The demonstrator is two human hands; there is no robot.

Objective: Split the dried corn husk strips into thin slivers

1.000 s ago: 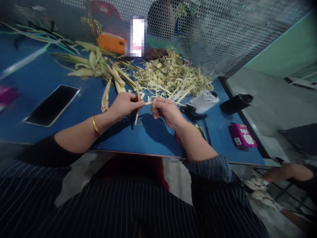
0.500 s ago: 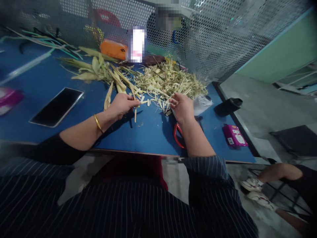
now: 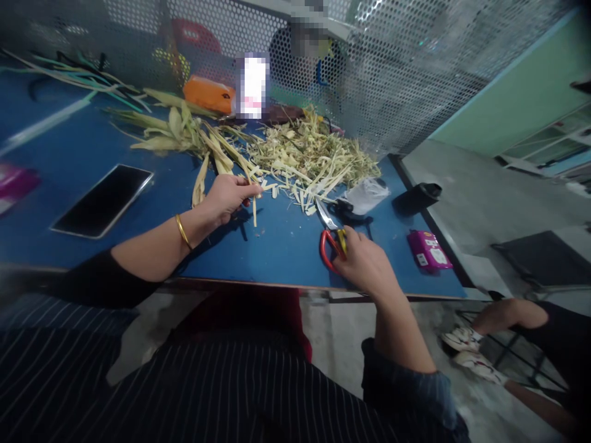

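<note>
Left hand (image 3: 228, 198) pinching pale strip (image 3: 255, 212), right hand (image 3: 367, 258) curled against scissors' (image 3: 329, 223) handles

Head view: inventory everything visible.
Scissors: one, red-yellow, right
Strip: one, tan, centre
Leaves: several, yellowish, back left
Shredded pile: one, yellowish, back centre
Phone: one, black, left
Lit screen: one, white, back
Pouch: one, orange, back
Plastic bag: one, whitish, right
Cylinder: one, black, right
Packs: two, magenta, left, right
Cords: several, mixed, back left
Table: one, blue, centre
Mesh: one, grey, behind
Shoes: two, white, lower right
Left grip: one, holding strip
Right grip: one, touching scissors
</note>
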